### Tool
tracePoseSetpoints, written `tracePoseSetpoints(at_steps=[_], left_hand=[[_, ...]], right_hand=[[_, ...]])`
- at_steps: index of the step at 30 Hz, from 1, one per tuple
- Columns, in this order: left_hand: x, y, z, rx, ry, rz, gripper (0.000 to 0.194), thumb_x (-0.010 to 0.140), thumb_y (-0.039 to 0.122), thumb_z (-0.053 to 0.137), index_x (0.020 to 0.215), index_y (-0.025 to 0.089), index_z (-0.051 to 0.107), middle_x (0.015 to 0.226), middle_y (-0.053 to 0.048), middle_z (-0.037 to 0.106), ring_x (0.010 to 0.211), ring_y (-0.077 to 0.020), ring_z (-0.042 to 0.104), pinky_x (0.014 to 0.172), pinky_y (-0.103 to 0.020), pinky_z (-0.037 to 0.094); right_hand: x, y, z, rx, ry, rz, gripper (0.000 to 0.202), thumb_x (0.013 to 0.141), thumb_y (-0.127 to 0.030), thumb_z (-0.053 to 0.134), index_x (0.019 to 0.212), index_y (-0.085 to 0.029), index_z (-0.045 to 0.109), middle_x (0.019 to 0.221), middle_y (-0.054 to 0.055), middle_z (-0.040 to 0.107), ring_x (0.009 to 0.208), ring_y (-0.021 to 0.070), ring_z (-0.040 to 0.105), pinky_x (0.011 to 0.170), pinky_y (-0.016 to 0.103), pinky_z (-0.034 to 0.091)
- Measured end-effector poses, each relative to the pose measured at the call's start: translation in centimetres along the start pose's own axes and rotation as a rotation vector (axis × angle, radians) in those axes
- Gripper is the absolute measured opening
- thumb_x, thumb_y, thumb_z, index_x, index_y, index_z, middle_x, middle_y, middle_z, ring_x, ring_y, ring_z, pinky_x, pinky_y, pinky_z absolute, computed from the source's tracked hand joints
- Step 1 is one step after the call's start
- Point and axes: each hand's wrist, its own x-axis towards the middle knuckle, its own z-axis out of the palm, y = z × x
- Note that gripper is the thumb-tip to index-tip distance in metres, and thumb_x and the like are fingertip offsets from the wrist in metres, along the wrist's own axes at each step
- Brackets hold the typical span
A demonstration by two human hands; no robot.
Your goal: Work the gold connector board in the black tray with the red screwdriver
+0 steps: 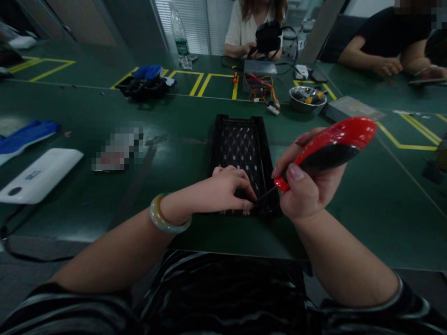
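Note:
In the head view, my right hand (314,181) is wrapped around the red and black handle of a screwdriver (337,144). Its thin shaft slants down and left to the near right corner of a black plastic panel (237,139). That panel lies flat on the table, with raised edges and a patterned inner face. My left hand (232,188) reaches over the panel's near end, thumb and fingertips pinched close to the shaft's tip. What lies between those fingertips is too small to make out. Small light-coloured parts show at the near edge beneath my left hand.
Left on the green table (167,149) lie a blurred-out flat object, a white device (42,174) and a blue-white glove (28,135). Beyond are a black tray (141,88), a bottle (179,39), a metal box (260,70) with wires and a tool bowl (307,100). Two people sit opposite.

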Motion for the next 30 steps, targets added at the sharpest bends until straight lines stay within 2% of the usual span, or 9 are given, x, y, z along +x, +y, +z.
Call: tracePoseSetpoints(at_steps=[4,8,20,23,26,30], left_hand=[[0.07,-0.04,0.18,0.005,0.012,-0.004,0.013,0.086,0.039,0.073,0.095,0.032,0.08,0.11,0.001,0.07,0.112,-0.0241,0.053,0.099,-0.039,0.027],[0.08,0.05,0.16,-0.016,0.012,-0.013,0.013,0.085,0.039,0.074,0.094,0.032,0.08,0.109,0.001,0.07,0.113,-0.0244,0.053,0.098,-0.039,0.027],[0.06,0.26,0.04,-0.013,-0.01,-0.037,0.013,0.085,0.038,0.073,0.094,0.032,0.08,0.11,0.001,0.07,0.115,-0.0251,0.053,0.101,-0.04,0.026],[0.1,0.18,0.11,-0.018,0.001,-0.029,0.013,0.085,0.039,0.074,0.094,0.032,0.08,0.109,0.001,0.071,0.114,-0.025,0.053,0.099,-0.04,0.026],[0.09,0.09,0.18,-0.021,0.011,-0.021,0.012,0.085,0.038,0.075,0.093,0.032,0.08,0.108,0.001,0.071,0.113,-0.0243,0.053,0.098,-0.039,0.027],[0.06,0.0,0.2,-0.011,0.021,-0.011,0.011,0.085,0.038,0.074,0.093,0.032,0.08,0.108,0.002,0.071,0.111,-0.0237,0.054,0.097,-0.039,0.026]], right_hand=[[-0.14,-0.14,0.19,0.039,0.007,0.034,0.034,0.087,-0.042,0.06,0.119,-0.036,0.053,0.118,0.001,0.063,0.067,0.0148,0.068,0.056,0.041,0.059],[-0.08,-0.23,0.35,0.057,0.042,0.029,0.031,0.088,-0.043,0.058,0.117,-0.035,0.053,0.112,0.001,0.063,0.07,0.0171,0.069,0.055,0.04,0.058],[0.36,-0.58,0.11,-0.001,-0.003,0.041,0.033,0.084,-0.04,0.064,0.114,-0.032,0.055,0.112,0.001,0.064,0.047,0.0049,0.048,0.041,0.031,0.048],[0.33,-0.49,0.29,0.022,-0.01,0.029,0.032,0.086,-0.042,0.061,0.117,-0.035,0.053,0.108,0.0,0.064,0.051,0.0081,0.056,0.043,0.032,0.049],[0.13,-0.36,0.38,0.027,-0.01,0.031,0.03,0.09,-0.043,0.056,0.119,-0.036,0.051,0.107,0.001,0.063,0.062,0.0134,0.064,0.051,0.037,0.053],[0.01,-0.26,-0.06,-0.029,-0.053,0.076,0.032,0.089,-0.045,0.058,0.118,-0.037,0.051,0.108,0.001,0.063,0.068,0.016,0.067,0.057,0.04,0.058]])
